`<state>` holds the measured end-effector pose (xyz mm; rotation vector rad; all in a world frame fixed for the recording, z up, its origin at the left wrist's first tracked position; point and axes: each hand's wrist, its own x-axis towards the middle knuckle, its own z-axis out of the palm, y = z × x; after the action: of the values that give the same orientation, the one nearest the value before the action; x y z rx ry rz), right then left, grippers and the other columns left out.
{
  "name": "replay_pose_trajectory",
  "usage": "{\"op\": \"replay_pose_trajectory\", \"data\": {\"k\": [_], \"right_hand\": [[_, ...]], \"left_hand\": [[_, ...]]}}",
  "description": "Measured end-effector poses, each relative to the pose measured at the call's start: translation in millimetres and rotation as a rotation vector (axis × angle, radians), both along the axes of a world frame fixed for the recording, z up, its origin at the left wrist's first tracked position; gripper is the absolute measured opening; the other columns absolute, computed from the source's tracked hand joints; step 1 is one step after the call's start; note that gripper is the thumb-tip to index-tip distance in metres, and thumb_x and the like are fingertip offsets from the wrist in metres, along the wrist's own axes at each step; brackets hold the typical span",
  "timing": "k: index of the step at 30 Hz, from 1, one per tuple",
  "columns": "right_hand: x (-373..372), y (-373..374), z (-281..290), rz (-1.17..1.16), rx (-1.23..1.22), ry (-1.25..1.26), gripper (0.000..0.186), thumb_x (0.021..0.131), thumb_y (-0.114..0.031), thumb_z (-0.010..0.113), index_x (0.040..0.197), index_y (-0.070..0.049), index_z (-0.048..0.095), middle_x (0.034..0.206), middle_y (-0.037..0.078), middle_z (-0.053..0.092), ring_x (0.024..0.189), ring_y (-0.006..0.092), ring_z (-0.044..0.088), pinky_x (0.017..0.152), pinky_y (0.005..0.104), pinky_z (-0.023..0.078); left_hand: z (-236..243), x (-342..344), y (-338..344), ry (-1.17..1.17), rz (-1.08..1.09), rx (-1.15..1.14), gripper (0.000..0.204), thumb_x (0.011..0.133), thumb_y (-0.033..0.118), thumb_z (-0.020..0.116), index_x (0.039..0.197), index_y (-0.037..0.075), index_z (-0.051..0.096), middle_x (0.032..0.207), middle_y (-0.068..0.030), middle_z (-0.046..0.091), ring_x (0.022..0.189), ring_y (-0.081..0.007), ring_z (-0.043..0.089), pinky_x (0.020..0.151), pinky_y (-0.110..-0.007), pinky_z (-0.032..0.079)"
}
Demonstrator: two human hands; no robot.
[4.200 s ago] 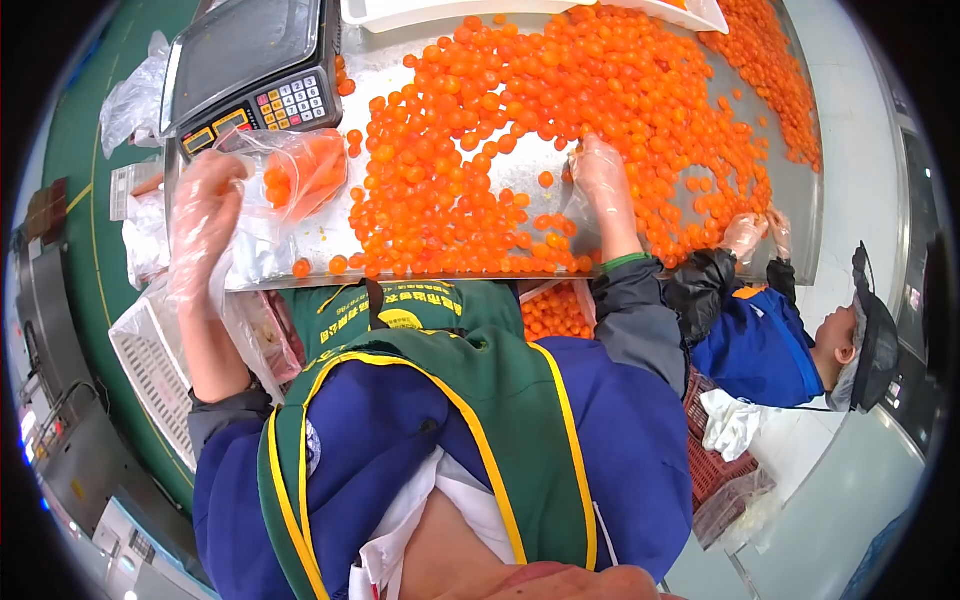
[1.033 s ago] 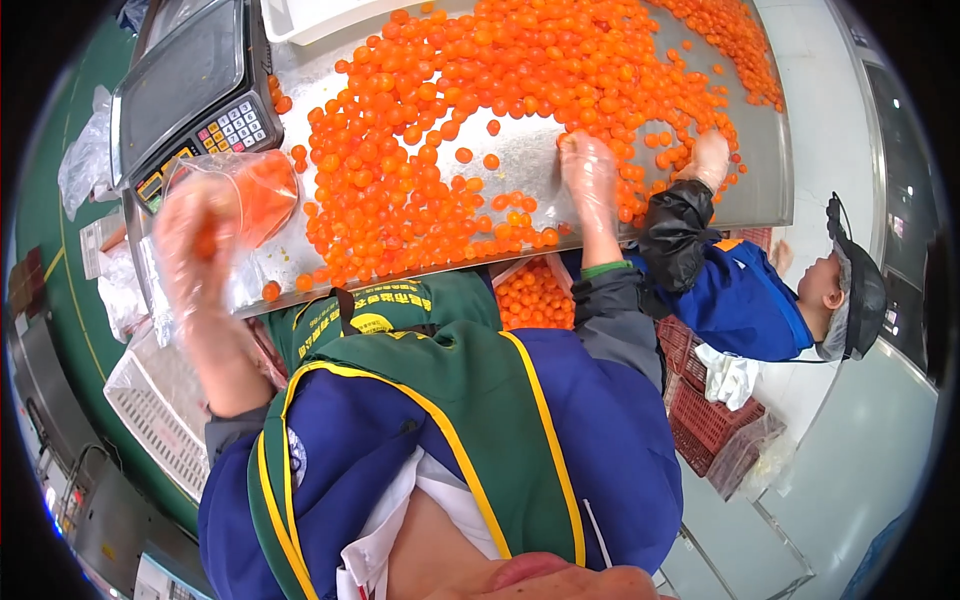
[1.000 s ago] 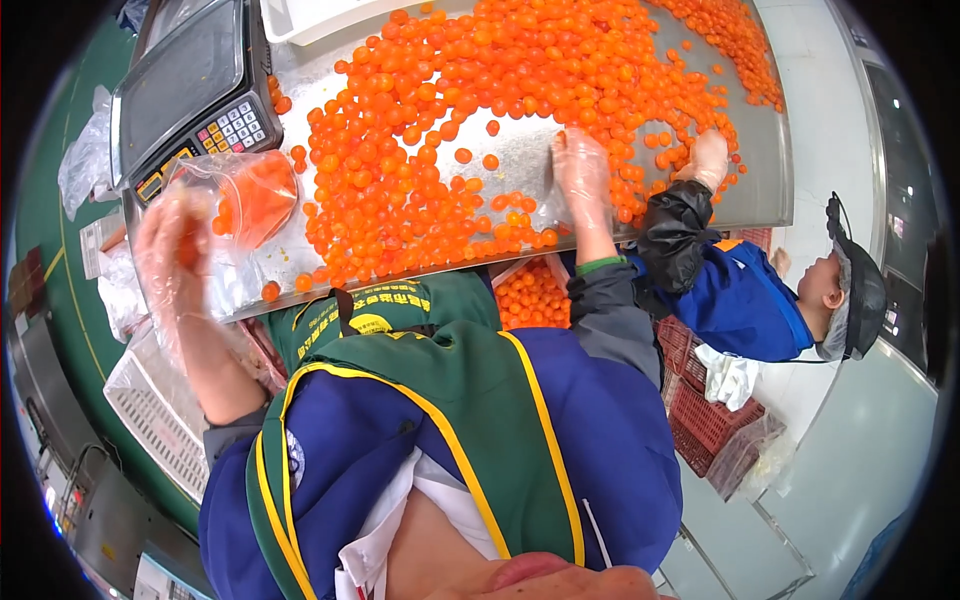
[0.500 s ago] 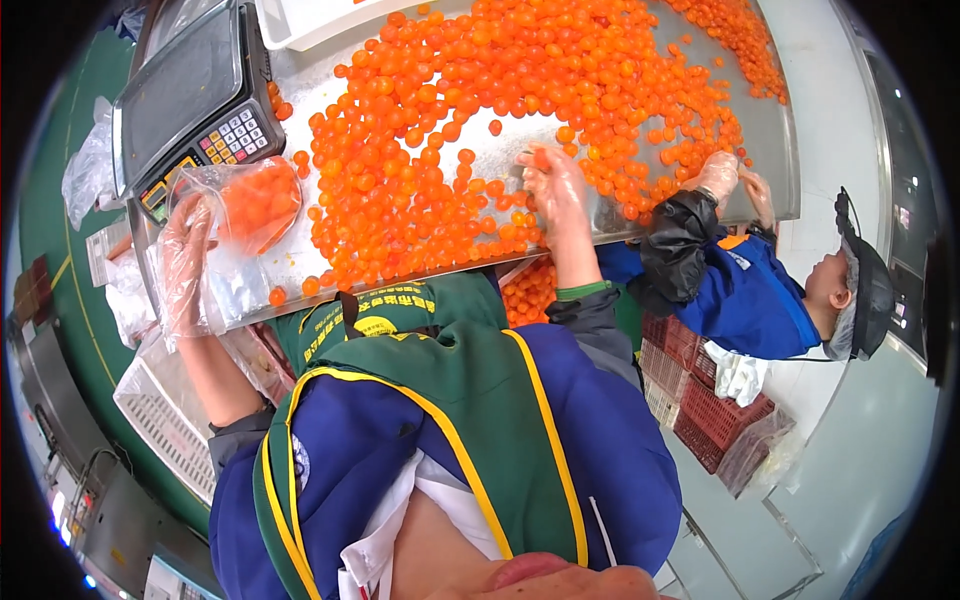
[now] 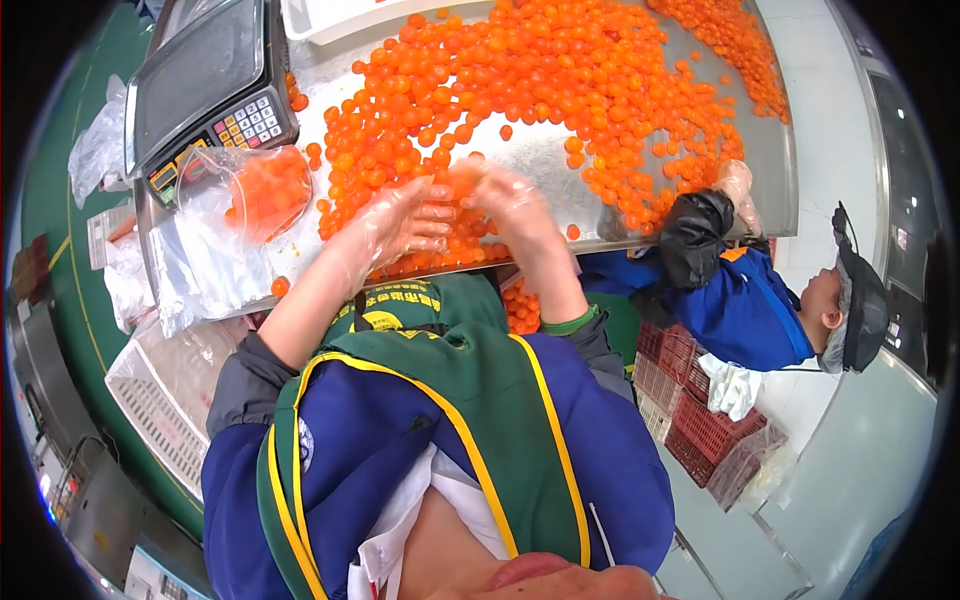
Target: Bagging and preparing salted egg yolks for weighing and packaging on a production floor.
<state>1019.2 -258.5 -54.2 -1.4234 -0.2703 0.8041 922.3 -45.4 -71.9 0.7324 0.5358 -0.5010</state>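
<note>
Glossy round orange egg yolks (image 5: 500,65) lie heaped in large numbers on a metal table (image 5: 545,150). Over the near edge of the heap my two hands face each other, both in clear plastic gloves. My left hand (image 5: 405,215) has its fingers stretched out toward the right, with nothing seen in them. My right hand (image 5: 515,205) is somewhat blurred; its fingers curl around an orange yolk (image 5: 464,178) at their tips. Left of my left hand, a clear plastic bag (image 5: 265,195) with several yolks inside rests against the scale's front.
A digital scale (image 5: 205,85) stands at the table's far left, beside a white tray (image 5: 335,20). Clear bags (image 5: 205,265) lie at the near left corner. Further right, a co-worker (image 5: 745,300) has gloved hands at the heap. Red crates (image 5: 710,430) stand below.
My left hand has let go of the bag of yolks and moved right, over the heap. My right hand has moved left to meet it. The bag stays by the scale.
</note>
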Motion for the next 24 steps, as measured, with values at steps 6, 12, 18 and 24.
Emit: {"op": "replay_pose_trajectory", "data": {"k": [6,12,18,24], "right_hand": [[91,-82,-45,-0.329,-0.706,-0.710,0.025,0.093,-0.011,0.065,0.115,-0.001,0.069,0.104,0.018,0.072,0.093,0.0258,0.070,0.081,0.0380,0.055],[127,-75,-73,-0.017,-1.067,-1.105,0.016,0.092,-0.012,0.058,0.098,-0.001,0.068,0.094,0.024,0.066,0.090,0.0407,0.066,0.080,0.0483,0.054],[91,-20,-95,0.089,-0.801,-0.999,0.012,0.088,-0.006,0.059,0.098,-0.005,0.066,0.096,0.019,0.066,0.091,0.0382,0.065,0.080,0.0461,0.054],[172,-4,-62,-0.150,-0.717,-1.022,0.023,0.087,0.000,0.057,0.106,-0.005,0.068,0.106,0.018,0.068,0.101,0.0371,0.065,0.085,0.0426,0.053]], "left_hand": [[31,-17,49,-0.013,0.572,-0.250,0.034,0.093,0.007,0.071,0.123,0.001,0.059,0.109,-0.0110,0.065,0.097,-0.0214,0.068,0.080,-0.030,0.061],[129,-105,205,-0.235,0.802,0.963,0.020,0.100,0.026,0.064,0.096,0.007,0.066,0.080,-0.0001,0.060,0.069,-0.0076,0.054,0.058,-0.020,0.043],[93,-97,215,-0.001,0.231,1.405,0.022,0.100,0.026,0.062,0.098,0.004,0.068,0.074,0.0030,0.055,0.064,-0.0070,0.052,0.058,-0.024,0.047],[105,-74,194,0.166,0.023,1.520,0.038,0.098,0.026,0.064,0.129,0.004,0.064,0.119,-0.0080,0.068,0.097,-0.0168,0.063,0.081,-0.033,0.054]]}}
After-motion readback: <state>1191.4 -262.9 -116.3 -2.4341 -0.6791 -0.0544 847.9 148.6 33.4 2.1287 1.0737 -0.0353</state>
